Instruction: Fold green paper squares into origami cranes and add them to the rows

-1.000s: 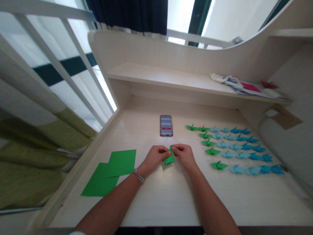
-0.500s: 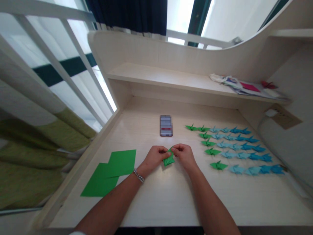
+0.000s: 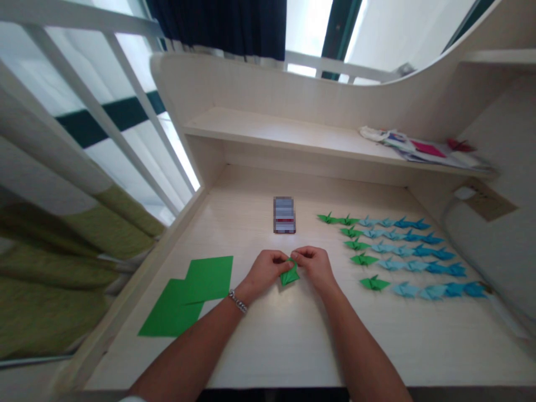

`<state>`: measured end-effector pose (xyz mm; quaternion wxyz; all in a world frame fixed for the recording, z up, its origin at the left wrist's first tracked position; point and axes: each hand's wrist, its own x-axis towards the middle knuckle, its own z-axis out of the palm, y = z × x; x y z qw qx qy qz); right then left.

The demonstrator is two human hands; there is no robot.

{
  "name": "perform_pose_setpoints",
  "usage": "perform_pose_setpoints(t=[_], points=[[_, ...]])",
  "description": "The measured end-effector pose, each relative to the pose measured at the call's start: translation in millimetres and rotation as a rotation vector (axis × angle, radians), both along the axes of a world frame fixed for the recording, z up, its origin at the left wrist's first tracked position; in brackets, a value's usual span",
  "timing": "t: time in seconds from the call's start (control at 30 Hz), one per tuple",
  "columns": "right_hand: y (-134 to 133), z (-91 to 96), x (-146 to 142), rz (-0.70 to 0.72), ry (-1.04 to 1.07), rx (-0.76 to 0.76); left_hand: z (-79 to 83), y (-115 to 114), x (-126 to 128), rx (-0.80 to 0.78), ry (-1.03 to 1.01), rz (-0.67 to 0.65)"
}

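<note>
Both my hands meet over the middle of the pale desk (image 3: pixel 293 335) and pinch a small folded piece of green paper (image 3: pixel 288 274). My left hand (image 3: pixel 264 268), with a metal bracelet at the wrist, grips its upper left part with closed fingers. My right hand (image 3: pixel 317 266) pinches the top from the right. The paper's lower point hangs between the two hands, just above the desk.
Two flat green paper sheets (image 3: pixel 190 293) lie at the left. Rows of finished green cranes (image 3: pixel 363 259) and blue cranes (image 3: pixel 419 262) fill the right side. A phone (image 3: pixel 284 215) lies beyond my hands. Papers (image 3: pixel 419 148) rest on the shelf at back right.
The folded green paper looks slightly smaller and more tucked between my fingers than a second ago. My hands have stayed in place.
</note>
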<state>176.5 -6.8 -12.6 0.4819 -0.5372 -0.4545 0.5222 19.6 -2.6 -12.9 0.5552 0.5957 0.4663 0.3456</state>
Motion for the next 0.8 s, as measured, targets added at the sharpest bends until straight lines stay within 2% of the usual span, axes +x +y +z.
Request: perform_pose_setpoints(t=[0.23,0.47,0.63,0.8], points=[[-2,2.3,-3,-0.006,0.178,-0.085,3.4,-1,-1,-0.001,-0.023,-0.032],[-1,3.6,4,0.072,0.196,-0.116,1.9,2,-1,-0.105,-0.089,-0.013],[0,2.5,7,0.136,0.034,-0.038,-3.4,3,-1,-0.107,-0.090,-0.010],[-1,0.0,2,0.105,-0.238,0.084,-6.5,5,-3,-0.073,-0.062,-0.018]])
